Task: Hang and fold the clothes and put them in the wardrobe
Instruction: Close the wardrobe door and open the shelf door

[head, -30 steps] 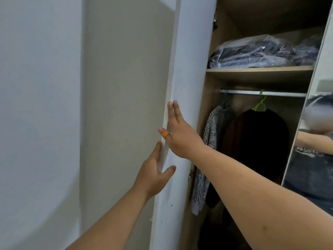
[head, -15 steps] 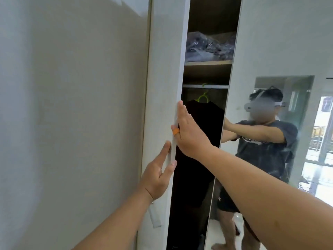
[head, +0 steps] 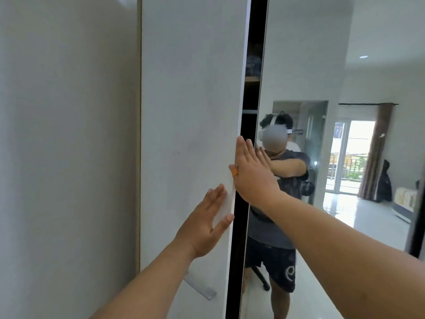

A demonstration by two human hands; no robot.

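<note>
The white wardrobe door (head: 188, 134) stands almost closed, leaving a narrow dark gap (head: 250, 93) beside the mirrored door (head: 299, 65). My left hand (head: 207, 224) lies flat on the white door's front near its free edge, fingers straight. My right hand (head: 250, 173) presses with straight fingers against that same edge, higher up, an orange band on its thumb. Through the gap only a sliver of the inner shelf (head: 251, 78) and bagged clothes (head: 253, 63) above it shows. Hanging clothes are hidden.
A metal handle (head: 200, 287) sits low on the white door. The plain wall (head: 69, 157) fills the left. The mirror reflects a person, a tiled floor, curtains and a bright balcony door behind me.
The white door has swung nearly closed, shrinking the opening to a thin gap. The hanging dark garment and green hanger are no longer visible. Both hands stayed on the door's edge.
</note>
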